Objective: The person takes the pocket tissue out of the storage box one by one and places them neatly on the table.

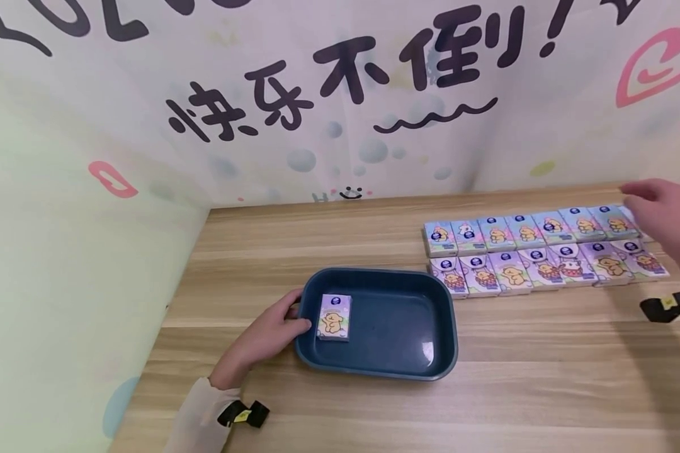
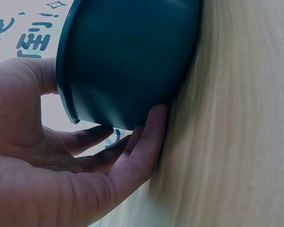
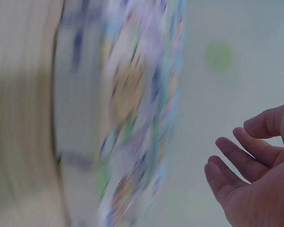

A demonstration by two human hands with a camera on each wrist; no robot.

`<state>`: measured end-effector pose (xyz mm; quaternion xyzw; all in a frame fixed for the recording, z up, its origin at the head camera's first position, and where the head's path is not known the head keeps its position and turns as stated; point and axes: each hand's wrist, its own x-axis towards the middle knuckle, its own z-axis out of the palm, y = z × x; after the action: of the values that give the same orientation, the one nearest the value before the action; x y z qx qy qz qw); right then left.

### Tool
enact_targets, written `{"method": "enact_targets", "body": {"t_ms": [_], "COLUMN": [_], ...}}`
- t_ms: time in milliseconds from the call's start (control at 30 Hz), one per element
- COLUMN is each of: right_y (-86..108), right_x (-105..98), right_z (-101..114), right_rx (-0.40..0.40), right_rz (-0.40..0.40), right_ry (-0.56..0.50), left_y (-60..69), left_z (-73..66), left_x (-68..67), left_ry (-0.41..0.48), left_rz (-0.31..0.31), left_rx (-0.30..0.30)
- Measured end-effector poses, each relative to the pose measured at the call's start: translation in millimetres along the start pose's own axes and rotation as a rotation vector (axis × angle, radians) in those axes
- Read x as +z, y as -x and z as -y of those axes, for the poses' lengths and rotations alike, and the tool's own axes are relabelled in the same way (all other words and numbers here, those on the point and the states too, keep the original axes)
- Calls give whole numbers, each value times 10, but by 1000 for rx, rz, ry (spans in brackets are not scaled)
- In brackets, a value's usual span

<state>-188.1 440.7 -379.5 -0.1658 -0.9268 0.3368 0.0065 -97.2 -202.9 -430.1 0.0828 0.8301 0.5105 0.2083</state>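
Note:
A dark teal plastic tub [image 1: 396,371] stands on the wooden table, with one pocket tissue pack [image 1: 334,318] with a cartoon puppy lying inside at its left end. My left hand [image 1: 272,333] grips the tub's left end, thumb over the rim and fingers against the outer wall; the left wrist view shows this wall [image 2: 127,61] close up. At the far right, my right hand [image 1: 665,217] hovers over the end of two rows of tissue packs [image 1: 527,233]. Its fingers [image 3: 241,161] are loosely bent and hold nothing. In the right wrist view the packs [image 3: 127,94] are blurred.
The back row of packs is mostly blue, the front row [image 1: 512,274] mostly purple, close beyond the tub's right corner. A printed cloth [image 1: 340,145] with large lettering hangs behind the table. Bare wood [image 1: 521,384] shows in front of the rows.

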Motion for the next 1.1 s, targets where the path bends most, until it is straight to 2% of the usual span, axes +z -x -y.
{"method": "enact_targets", "body": {"t_ms": [133, 200, 333, 467, 633, 933, 1033, 1100], "right_y": [218, 326, 594, 889, 1192, 1609, 1704, 1758], "right_x": [205, 322, 571, 803, 1048, 1514, 1666, 1764], "right_z": [438, 632, 975, 1273, 1578, 2038, 2167, 2261], "right_rx": [-236, -336, -487, -611, -755, -929, -982, -992], "right_rz": [4, 29, 96, 120, 154, 263, 319, 384], "right_ry": [111, 127, 122, 107, 115, 159, 172, 192], "left_y": [2, -1, -2, 5, 8, 24, 20, 17], "left_z": [-8, -8, -7, -13, -11, -17, -28, -31], "left_x": [9, 13, 25, 23, 14, 21, 22, 19], "left_ry": [-5, -7, -15, -19, -18, -15, -16, -16], "left_rz": [-6, -9, -11, -16, -20, -20, -21, -16], "left_rx": [-5, -8, -7, -10, -18, -12, -14, -9]}}
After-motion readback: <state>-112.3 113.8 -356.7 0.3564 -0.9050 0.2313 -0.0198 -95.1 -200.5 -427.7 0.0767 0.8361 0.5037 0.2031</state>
